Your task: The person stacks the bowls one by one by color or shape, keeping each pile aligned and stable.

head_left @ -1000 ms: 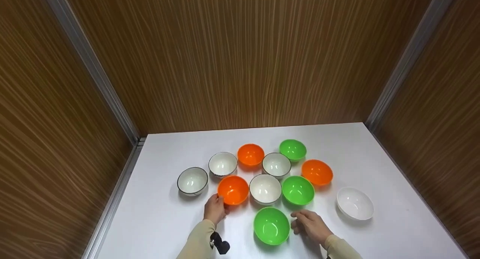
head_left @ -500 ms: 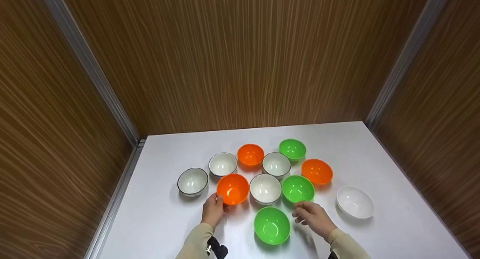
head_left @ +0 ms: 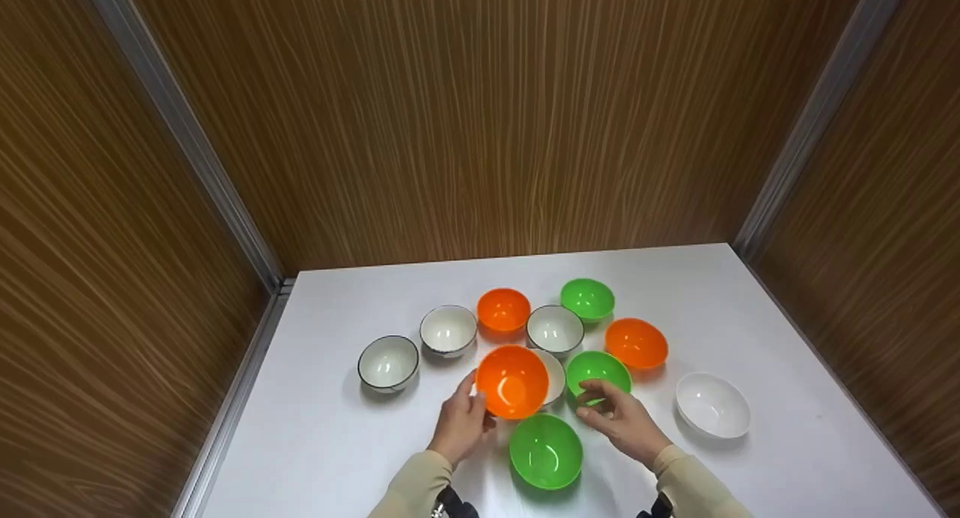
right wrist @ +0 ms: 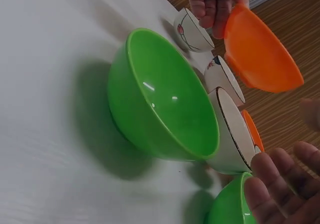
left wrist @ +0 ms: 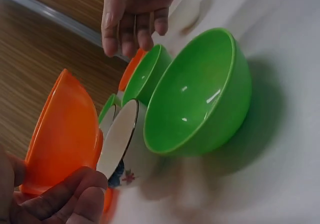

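Note:
My left hand (head_left: pixel 459 428) pinches the left side of an orange bowl (head_left: pixel 512 383), lifted off the table and partly covering a white bowl (head_left: pixel 556 377) behind it. Both wrist views show the orange bowl in the air, its side toward the cameras. To its right, my right hand (head_left: pixel 624 426) hovers with bent, parted fingers and nothing between them. Those fingers overlap the front of a green bowl (head_left: pixel 597 372) in the head view; the right wrist view shows them apart from it. A larger green bowl (head_left: pixel 546 452) stands upright between the two wrists.
Behind stand white dark-rimmed bowls (head_left: pixel 448 330), an orange bowl (head_left: pixel 503 309) and a green bowl (head_left: pixel 587 300). Another orange bowl (head_left: pixel 636 343) and a plain white bowl (head_left: pixel 712 405) are at right. Wood-patterned panels (head_left: pixel 510 128) enclose the white table (head_left: pixel 300 458).
My left hand has raised the orange bowl from its place and carried it right, over the white bowl. My right hand has risen slightly toward the green bowl.

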Tool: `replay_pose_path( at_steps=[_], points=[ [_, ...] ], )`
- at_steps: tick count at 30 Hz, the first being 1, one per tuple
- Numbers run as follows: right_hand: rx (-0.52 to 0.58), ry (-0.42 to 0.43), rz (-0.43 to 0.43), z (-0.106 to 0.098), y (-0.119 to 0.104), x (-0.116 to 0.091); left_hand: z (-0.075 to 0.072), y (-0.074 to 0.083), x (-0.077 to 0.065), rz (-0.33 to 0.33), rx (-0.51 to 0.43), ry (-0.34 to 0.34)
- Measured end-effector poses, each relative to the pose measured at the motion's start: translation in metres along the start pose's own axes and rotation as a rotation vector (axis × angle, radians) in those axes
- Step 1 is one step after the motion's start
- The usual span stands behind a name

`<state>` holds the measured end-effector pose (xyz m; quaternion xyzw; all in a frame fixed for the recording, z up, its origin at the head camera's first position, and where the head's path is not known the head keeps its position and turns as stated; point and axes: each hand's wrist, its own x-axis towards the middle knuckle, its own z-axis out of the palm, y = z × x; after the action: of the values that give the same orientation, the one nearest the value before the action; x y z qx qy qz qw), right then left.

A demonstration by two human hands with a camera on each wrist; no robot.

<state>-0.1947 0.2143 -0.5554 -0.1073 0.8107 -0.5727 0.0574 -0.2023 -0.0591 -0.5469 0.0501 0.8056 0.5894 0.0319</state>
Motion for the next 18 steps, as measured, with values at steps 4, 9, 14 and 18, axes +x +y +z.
replay_pose_path(
  at_steps=[4,9,14,18],
  points=[
    [-0.019,-0.089,-0.101,0.0,-0.018,-0.001,0.005,0.012,-0.005,-0.018,0.001,-0.082],
    [-0.118,-0.144,-0.157,0.001,-0.042,-0.001,0.012,0.021,-0.007,0.014,-0.002,-0.165],
    [-0.155,-0.135,-0.186,0.002,-0.028,0.007,0.015,0.022,-0.008,0.043,0.017,-0.209],
    [-0.176,-0.156,-0.218,-0.001,-0.008,0.014,0.011,0.019,-0.007,0.041,0.062,-0.27]
  ],
)
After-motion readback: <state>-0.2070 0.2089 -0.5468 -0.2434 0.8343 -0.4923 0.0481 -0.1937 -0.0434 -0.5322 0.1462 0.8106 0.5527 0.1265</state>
